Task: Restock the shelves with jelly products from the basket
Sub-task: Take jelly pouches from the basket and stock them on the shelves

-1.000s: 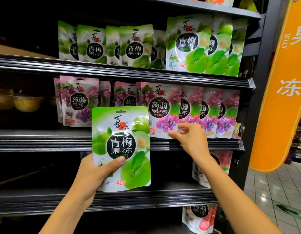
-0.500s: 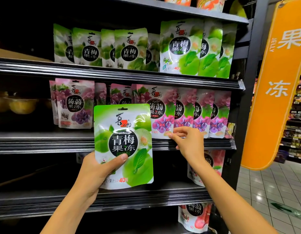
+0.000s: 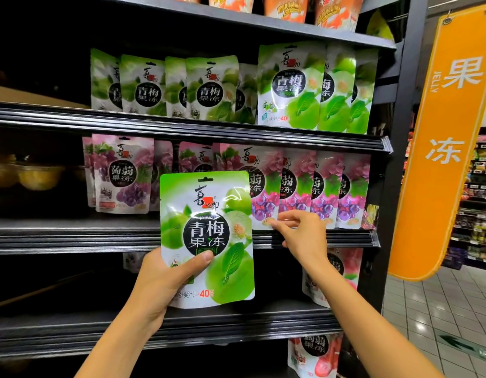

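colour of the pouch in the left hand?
Green and white, black round label, on the pouch in the left hand; head view.

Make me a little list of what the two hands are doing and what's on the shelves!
left hand: grips a green pouch upright, thumb across its front
right hand: pinches the bottom edge of a purple pouch
upper row: green pouches standing side by side
middle shelf: a row of purple pouches
right side: hanging orange sign
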`<state>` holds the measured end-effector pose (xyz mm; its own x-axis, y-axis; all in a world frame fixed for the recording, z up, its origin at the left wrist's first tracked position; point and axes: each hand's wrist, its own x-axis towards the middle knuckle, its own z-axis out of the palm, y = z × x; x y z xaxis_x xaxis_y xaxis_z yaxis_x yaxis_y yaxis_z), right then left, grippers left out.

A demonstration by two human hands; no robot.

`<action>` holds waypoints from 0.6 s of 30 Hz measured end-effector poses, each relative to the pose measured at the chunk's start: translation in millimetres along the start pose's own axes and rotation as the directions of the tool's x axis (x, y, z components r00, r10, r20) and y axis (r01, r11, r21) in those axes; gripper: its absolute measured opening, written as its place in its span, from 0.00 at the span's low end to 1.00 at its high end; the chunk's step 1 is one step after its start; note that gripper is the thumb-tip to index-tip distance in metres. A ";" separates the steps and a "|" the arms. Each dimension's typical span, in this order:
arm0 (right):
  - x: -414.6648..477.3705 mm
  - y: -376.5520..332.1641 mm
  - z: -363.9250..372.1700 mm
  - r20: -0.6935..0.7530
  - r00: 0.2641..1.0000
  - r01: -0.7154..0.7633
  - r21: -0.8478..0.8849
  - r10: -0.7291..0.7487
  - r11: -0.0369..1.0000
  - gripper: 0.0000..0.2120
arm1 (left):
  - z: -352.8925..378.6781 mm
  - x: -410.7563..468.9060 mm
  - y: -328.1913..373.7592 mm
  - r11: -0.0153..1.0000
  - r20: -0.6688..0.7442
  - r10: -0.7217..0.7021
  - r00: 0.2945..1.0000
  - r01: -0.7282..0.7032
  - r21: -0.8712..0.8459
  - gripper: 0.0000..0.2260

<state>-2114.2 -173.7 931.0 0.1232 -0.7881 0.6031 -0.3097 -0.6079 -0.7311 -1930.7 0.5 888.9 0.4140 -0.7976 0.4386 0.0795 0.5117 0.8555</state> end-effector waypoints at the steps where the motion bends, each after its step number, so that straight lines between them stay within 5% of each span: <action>1: 0.2 0.2 -0.6 0.006 1.000 0.000 -0.004 0.001 1.000 0.08 | -0.2 0.3 0.6 1.000 -0.002 0.002 1.000 -0.002 0.000 0.20; 9: -9.4 -9.7 -13.8 -0.039 0.989 0.147 0.053 -0.145 0.988 0.04 | 3.8 10.0 10.3 0.999 0.014 0.021 1.000 -0.021 0.045 0.22; 14: -31.2 -37.8 -22.9 0.255 0.965 -0.069 0.488 -0.067 0.870 0.11 | 14.0 15.7 23.3 0.997 0.030 0.033 0.999 -0.034 0.062 0.22; 18: -45.2 -59.8 -30.7 0.406 0.908 -0.163 0.574 -0.106 0.802 0.18 | 23.0 17.7 35.6 0.997 0.038 0.066 0.997 -0.068 0.047 0.18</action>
<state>-2130.2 -98.7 957.3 0.5271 -0.6902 0.4958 0.2728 -0.4151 -0.8679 -1941.4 -2.7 933.5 0.3831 -0.7736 0.5048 0.0083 0.5493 0.8356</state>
